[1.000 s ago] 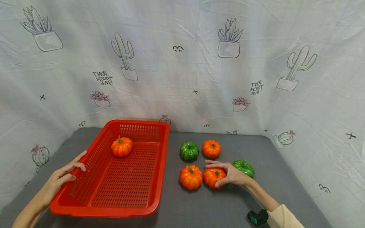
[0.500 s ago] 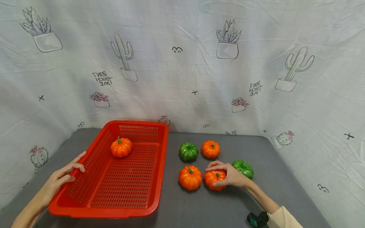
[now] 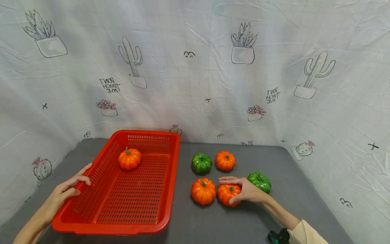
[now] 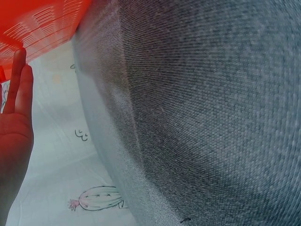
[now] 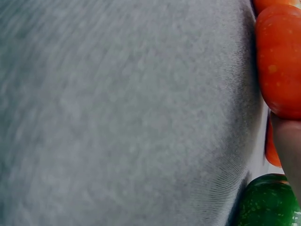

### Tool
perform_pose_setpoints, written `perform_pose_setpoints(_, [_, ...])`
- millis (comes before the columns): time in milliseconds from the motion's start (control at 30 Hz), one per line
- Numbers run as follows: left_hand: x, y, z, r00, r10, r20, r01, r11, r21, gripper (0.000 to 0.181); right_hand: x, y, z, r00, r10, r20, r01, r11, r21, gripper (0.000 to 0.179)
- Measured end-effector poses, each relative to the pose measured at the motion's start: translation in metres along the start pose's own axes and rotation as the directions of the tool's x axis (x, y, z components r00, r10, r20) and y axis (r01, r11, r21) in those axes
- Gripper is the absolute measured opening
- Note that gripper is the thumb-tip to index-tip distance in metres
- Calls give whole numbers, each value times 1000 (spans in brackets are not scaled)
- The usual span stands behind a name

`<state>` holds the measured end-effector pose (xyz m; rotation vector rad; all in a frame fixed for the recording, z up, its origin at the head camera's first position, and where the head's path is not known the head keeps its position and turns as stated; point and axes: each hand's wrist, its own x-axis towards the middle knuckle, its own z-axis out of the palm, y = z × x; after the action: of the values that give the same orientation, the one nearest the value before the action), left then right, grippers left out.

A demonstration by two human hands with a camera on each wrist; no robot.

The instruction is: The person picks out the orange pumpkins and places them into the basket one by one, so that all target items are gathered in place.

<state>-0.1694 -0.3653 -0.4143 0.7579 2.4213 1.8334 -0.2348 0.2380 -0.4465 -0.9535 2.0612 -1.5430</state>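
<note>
In the head view my left hand (image 3: 62, 196) grips the left rim of a red perforated plastic basket (image 3: 122, 227), its fingers hooked over the edge. The left wrist view shows two fingers (image 4: 24, 89) of that hand lying along the outer wall. One small orange pumpkin (image 3: 129, 159) with a green stem sits inside, at the basket's far left. My right hand (image 3: 248, 190) holds another orange pumpkin (image 3: 226, 195) on the table, fingers across its far side and thumb on the near side. Right beside it stands a further orange pumpkin (image 3: 203, 191).
Behind these are a green pumpkin (image 3: 201, 163) and an orange pumpkin (image 3: 225, 160). A second green pumpkin (image 3: 260, 182) lies just beyond my right wrist. A black device (image 3: 278, 236) is by the right sleeve. A patterned white curtain (image 3: 195, 74) borders the grey table (image 3: 195, 220).
The right hand's fingers have shifted slightly on the orange pumpkin, which has moved a little toward me. The left hand and basket stay put; the head view has tilted slightly.
</note>
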Motion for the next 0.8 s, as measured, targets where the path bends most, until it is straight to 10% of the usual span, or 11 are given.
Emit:
perform_pose_setpoints(467, [1, -3, -1, 1000, -5, -22, 5, 1000, 6, 29, 0, 3, 9, 993, -97, -72, 89, 991, -100, 43])
perform_pose_setpoints(800, [1, -2, 0, 1000, 20, -18, -19, 999, 38, 29, -2, 3, 7, 999, -11, -51, 8, 998, -65, 60])
